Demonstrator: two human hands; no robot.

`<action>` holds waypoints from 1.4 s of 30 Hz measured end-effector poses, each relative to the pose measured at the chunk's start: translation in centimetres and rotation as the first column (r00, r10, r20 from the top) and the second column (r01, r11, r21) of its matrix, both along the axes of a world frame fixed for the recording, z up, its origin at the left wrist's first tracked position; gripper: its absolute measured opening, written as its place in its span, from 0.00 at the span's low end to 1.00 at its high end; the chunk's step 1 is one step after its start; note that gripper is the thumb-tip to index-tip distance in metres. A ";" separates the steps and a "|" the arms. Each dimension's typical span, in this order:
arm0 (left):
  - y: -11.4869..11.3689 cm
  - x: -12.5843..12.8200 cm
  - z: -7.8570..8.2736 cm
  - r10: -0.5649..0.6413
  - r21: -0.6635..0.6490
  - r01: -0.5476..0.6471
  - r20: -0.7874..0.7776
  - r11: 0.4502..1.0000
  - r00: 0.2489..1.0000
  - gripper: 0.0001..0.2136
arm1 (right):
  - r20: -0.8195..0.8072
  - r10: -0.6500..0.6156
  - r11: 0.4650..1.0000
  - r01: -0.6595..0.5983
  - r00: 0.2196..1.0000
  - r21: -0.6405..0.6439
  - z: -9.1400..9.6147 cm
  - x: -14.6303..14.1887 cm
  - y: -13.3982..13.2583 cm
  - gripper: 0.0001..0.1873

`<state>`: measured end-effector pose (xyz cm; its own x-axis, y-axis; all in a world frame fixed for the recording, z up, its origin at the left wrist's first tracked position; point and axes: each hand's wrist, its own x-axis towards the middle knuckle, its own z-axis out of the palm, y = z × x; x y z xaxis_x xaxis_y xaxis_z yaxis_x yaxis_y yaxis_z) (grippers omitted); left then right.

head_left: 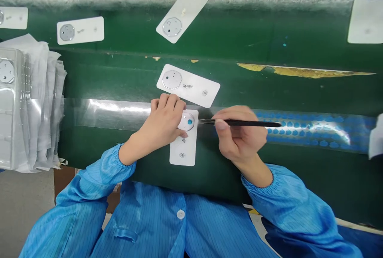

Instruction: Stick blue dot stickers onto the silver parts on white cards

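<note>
your right hand point(243, 134) is closed in a pen-like grip on a slim dark tool point(253, 123), thumb and fingers together with no gap showing. the tool lies nearly level across your front, its thin end pointing left at the white card point(183, 150). that card lies flat on the desk point(269, 94) in front of your chest, its long axis running away from you, so tool and card meet almost at right angles. the octagonal disc point(186, 120) sits at the card's far end, with a blue mark point(190, 122) on it, straight left of the tool's tip. the tip is just beside the card's right edge; you can't tell here whether it touches. your left hand point(164, 120) is nearer, already over the card from the left: fingers at the far end, thumb apart from them on the disc's near side. whether it pinches or only presses, you can't tell.
</note>
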<state>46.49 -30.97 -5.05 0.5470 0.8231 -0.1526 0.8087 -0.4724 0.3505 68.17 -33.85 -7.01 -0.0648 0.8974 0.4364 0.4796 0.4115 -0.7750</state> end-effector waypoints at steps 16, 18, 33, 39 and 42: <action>-0.9 -0.4 -0.8 0.294 -0.382 0.007 0.724 0.924 0.625 0.26 | -0.514 -0.084 0.663 -0.337 0.854 -0.668 1.3 -1.4 -0.3 0.18; -1.3 0.1 -1.0 0.289 -0.367 0.000 0.732 0.930 0.617 0.25 | -0.505 -0.138 0.682 -0.288 0.852 -0.672 1.2 -1.5 -0.3 0.19; -1.7 0.5 -0.8 0.428 -0.496 -0.015 0.733 0.868 0.528 0.25 | -0.463 -0.129 0.706 -0.246 0.877 -0.664 1.4 -1.6 -0.6 0.20; -1.7 0.8 -0.6 0.598 -0.645 -0.006 0.706 0.764 0.380 0.24 | -0.508 -0.102 0.692 -0.306 0.855 -0.653 1.2 -1.5 -0.7 0.18; -1.3 0.7 -0.2 0.717 -0.737 0.016 0.662 0.676 0.217 0.27 | -0.542 -0.058 0.687 -0.360 0.839 -0.631 1.2 -1.6 -0.9 0.17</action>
